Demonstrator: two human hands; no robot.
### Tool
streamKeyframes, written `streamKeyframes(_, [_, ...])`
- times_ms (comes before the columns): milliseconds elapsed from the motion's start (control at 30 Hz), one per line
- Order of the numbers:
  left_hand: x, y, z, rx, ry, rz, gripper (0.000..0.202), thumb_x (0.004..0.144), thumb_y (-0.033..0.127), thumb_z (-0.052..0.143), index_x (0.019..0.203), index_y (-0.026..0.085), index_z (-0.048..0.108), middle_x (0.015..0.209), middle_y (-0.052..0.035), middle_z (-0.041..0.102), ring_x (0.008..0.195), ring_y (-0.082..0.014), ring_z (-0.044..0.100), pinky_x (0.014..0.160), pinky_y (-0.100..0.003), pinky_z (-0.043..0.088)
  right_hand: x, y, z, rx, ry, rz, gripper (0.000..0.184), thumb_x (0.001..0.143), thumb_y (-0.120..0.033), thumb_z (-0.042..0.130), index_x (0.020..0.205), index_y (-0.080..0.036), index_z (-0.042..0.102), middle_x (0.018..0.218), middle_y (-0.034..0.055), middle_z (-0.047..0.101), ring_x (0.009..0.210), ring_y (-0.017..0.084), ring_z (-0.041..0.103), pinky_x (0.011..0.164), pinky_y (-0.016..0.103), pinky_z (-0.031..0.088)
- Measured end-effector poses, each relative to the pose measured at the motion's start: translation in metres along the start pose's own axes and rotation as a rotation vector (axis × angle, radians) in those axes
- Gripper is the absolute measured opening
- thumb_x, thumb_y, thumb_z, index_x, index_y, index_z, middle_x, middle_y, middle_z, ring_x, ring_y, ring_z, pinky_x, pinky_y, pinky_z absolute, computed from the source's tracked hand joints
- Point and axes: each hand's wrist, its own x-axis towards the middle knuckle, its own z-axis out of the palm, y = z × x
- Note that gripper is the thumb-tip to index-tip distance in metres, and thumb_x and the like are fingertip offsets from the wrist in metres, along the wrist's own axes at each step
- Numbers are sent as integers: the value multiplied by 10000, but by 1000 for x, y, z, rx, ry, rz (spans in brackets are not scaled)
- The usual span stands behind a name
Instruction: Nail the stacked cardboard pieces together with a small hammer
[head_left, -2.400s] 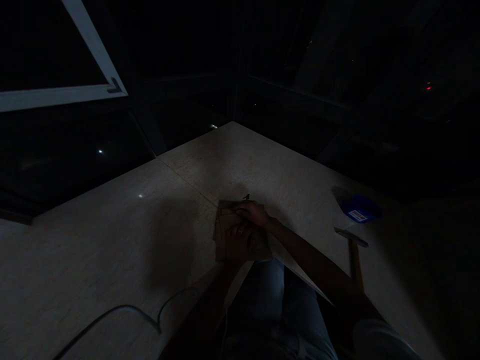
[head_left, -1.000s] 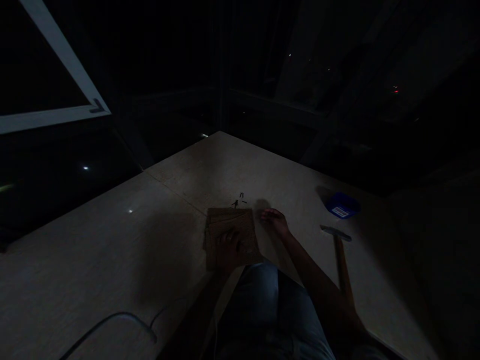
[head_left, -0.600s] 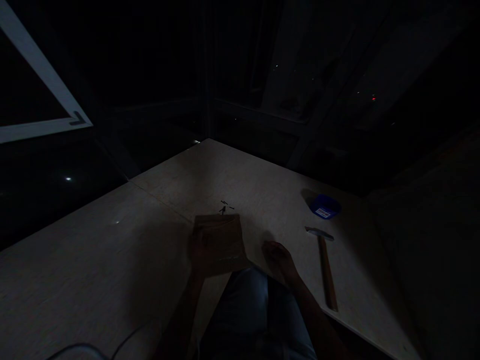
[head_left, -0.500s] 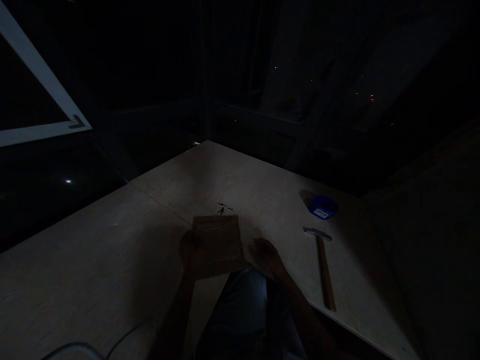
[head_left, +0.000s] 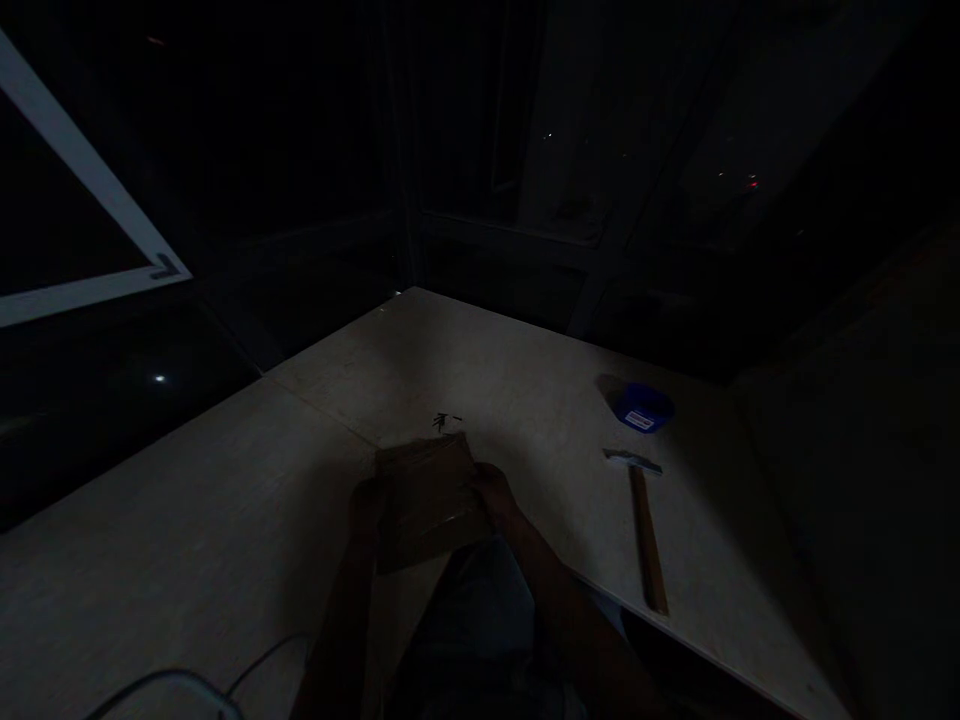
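A flat brown cardboard piece (head_left: 429, 490) is held between my two hands above the tabletop, close to my lap. On its left edge my left hand (head_left: 370, 505) is closed. My right hand (head_left: 491, 492) grips the opposite edge, its fingers over the near face. Just beyond the cardboard's far edge lie several small dark nails (head_left: 442, 420) in a loose cluster. To the right, a hammer (head_left: 645, 530) with a wooden handle rests on the table, its metal head pointing away from me. Dim light blurs the finger details.
A blue plastic tub (head_left: 643, 407) with a white label stands behind the hammer. The pale tabletop (head_left: 510, 370) runs back to a corner between dark window panes. A cable (head_left: 172, 680) curls at the lower left. A white frame (head_left: 97, 295) shows at upper left.
My right hand, apart from the cardboard before, has moved left and taken hold of its right edge. The cardboard has tilted slightly and shifted left.
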Motion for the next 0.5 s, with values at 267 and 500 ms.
streamKeyframes(267, [-43,19,50,-337,14,174,319,738,399,620,914,147,706,970,-101,759,965,-277,691,810,-373,553,-49,-24,-66,129,127,-121,432,666,-357,750,1059,-176,750,1114,93,759,1019,280,674,895,379,519])
streamKeyframes(500, [-69,54,154,-316,-289,266,324,704,259,659,1012,164,698,1025,-71,759,961,-229,704,833,-336,564,-92,-26,-162,147,359,-135,475,699,-490,780,1031,-152,746,1043,114,764,958,279,690,817,357,541])
